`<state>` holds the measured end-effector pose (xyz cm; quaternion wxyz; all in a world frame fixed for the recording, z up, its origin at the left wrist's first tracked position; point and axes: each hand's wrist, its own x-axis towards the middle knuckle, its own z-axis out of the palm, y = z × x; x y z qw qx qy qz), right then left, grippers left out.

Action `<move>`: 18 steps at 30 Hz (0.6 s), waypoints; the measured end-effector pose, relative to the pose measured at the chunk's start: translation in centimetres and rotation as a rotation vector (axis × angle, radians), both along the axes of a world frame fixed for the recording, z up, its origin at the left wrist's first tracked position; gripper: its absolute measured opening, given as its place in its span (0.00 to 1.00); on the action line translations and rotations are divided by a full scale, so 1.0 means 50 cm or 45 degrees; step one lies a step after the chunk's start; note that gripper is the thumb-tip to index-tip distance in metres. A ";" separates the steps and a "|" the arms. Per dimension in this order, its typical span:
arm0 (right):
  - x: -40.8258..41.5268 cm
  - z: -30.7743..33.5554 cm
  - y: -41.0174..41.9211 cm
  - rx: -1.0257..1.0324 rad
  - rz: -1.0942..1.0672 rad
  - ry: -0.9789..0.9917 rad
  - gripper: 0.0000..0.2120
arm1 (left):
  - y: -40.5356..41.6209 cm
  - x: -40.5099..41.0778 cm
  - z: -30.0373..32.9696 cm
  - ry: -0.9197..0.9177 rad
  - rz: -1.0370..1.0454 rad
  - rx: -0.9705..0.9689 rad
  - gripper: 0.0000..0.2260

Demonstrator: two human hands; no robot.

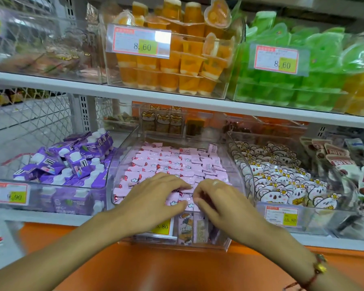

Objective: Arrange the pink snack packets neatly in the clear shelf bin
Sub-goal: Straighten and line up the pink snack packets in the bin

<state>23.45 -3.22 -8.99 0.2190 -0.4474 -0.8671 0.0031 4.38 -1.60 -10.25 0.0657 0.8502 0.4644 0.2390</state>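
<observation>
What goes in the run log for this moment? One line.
left hand: on pink packets | right hand: on packets | bin: rows forming

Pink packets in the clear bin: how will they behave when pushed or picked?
The pink packets look like small, glossy film wrappers, so probably light and slippery. Packed loosely in rows, they would likely slide and skew when pushed. Crimped ends suggest they flex rather than hold stiff under both hands.

Glossy pink snack packets (pixel 172 162) fill a smooth, clear plastic bin (pixel 237 156) on a matt white shelf (pixel 51 79).

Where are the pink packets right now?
In the head view, the pink packets fill the clear bin at centre, between purple pouches and bear-print packets.
</observation>
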 end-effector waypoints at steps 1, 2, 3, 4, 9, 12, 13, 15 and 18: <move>0.000 0.001 0.002 0.004 -0.005 0.052 0.03 | 0.000 -0.001 0.000 -0.001 0.000 -0.001 0.17; 0.001 0.005 0.004 0.035 -0.016 0.115 0.03 | 0.000 -0.001 0.000 0.003 -0.003 0.000 0.17; 0.003 0.012 0.005 0.094 -0.043 0.193 0.03 | -0.002 -0.001 0.001 0.008 -0.005 -0.004 0.17; 0.005 0.022 0.006 0.165 -0.086 0.288 0.03 | -0.004 0.000 0.003 0.005 -0.004 -0.014 0.18; 0.025 0.070 0.005 0.508 -0.285 0.843 0.03 | -0.019 0.011 0.022 -0.323 0.000 -0.024 0.26; 0.023 0.070 0.009 0.264 -0.382 1.161 0.05 | -0.036 0.026 0.041 -0.626 -0.066 -0.013 0.31; 0.019 0.067 0.011 0.087 -0.398 1.272 0.06 | -0.038 0.030 0.044 -0.612 -0.066 0.049 0.31; 0.010 0.059 0.013 -0.294 -0.392 1.481 0.07 | -0.038 0.032 0.049 -0.541 -0.042 0.205 0.25; 0.005 0.054 0.014 -0.617 -0.330 1.636 0.10 | -0.037 0.023 0.058 -0.614 -0.025 0.234 0.18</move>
